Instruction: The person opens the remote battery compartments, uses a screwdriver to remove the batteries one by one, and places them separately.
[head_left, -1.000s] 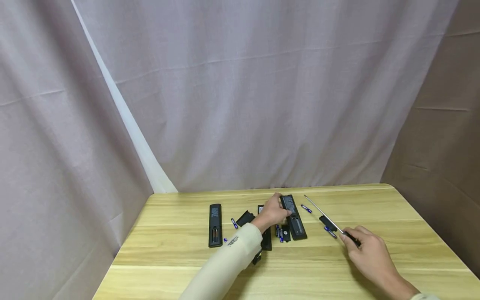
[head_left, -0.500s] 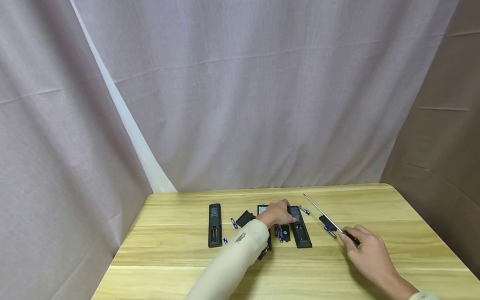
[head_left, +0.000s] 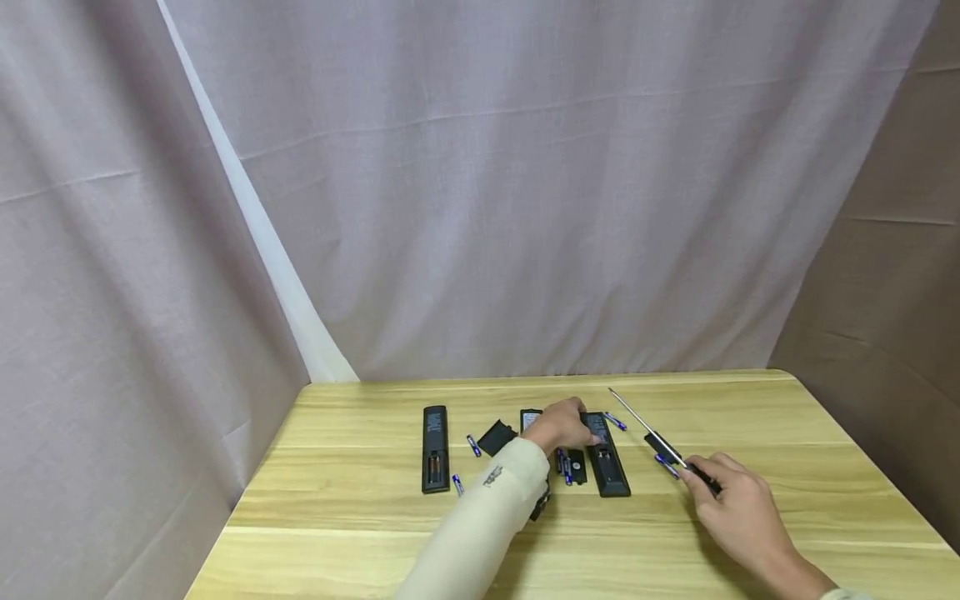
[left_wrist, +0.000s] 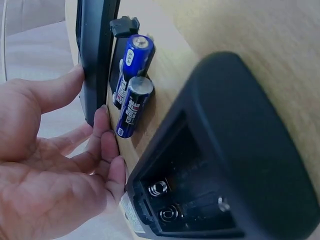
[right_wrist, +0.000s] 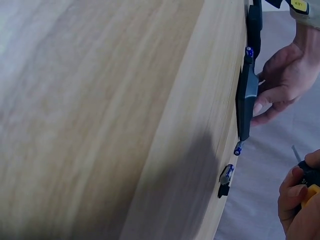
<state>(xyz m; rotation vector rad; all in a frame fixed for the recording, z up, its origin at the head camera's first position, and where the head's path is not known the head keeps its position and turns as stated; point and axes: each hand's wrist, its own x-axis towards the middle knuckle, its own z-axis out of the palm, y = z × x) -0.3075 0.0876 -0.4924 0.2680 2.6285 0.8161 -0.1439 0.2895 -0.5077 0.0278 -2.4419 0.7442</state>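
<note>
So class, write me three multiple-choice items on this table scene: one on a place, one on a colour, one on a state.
1. Where does the lone remote lie?
A. left of the others
B. rightmost
C. off the table

2. What colour are the batteries?
A. red
B. blue
C. green

3. What is the right hand doing?
A. resting flat
B. holding a remote
C. gripping a screwdriver

Key: 1 A, it lies apart at the left; 2 B, blue wrappers show; 3 C, fingers curl round the handle.
</note>
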